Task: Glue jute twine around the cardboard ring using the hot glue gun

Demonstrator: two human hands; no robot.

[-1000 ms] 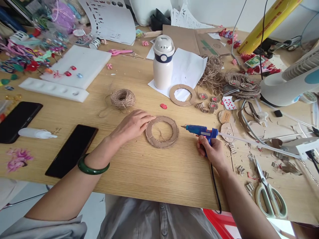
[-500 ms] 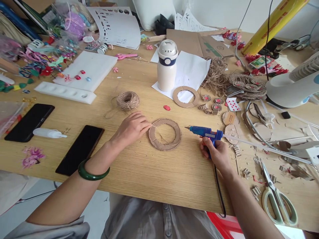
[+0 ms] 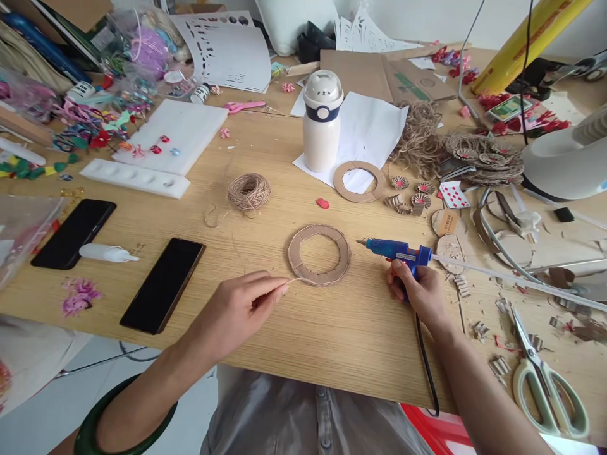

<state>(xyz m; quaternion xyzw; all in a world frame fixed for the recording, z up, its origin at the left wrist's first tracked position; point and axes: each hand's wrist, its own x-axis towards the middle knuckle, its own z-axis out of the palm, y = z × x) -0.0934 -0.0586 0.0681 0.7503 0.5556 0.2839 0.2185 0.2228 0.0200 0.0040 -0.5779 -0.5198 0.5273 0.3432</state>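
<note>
Between the thumb and fingers of my left hand [image 3: 246, 303] a thin strand of twine [image 3: 294, 280] is pinched. It runs to the lower left edge of a cardboard ring [image 3: 342, 253] that lies flat on the table. My right hand [image 3: 417, 291] is wrapped round the handle of a blue hot glue gun [image 3: 393, 248]. Its nozzle points left, just beside the ring and apart from it; a long clear glue stick [image 3: 478, 268] sticks out of its back. A ball of twine [image 3: 249, 191] sits behind the ring.
A white bottle [image 3: 322, 126] stands behind, near a second cardboard ring [image 3: 340, 183]. Two phones [image 3: 164, 284] and a small white glue bottle [image 3: 109, 253] lie at left. Scissors [image 3: 545, 379] and cardboard scraps lie at right. The gun's black cord [image 3: 429, 366] hangs over the front edge.
My left hand has moved down and toward me, from the ring's upper left to its lower left, drawing the twine. The glue gun stays nearly in place in my right hand.
</note>
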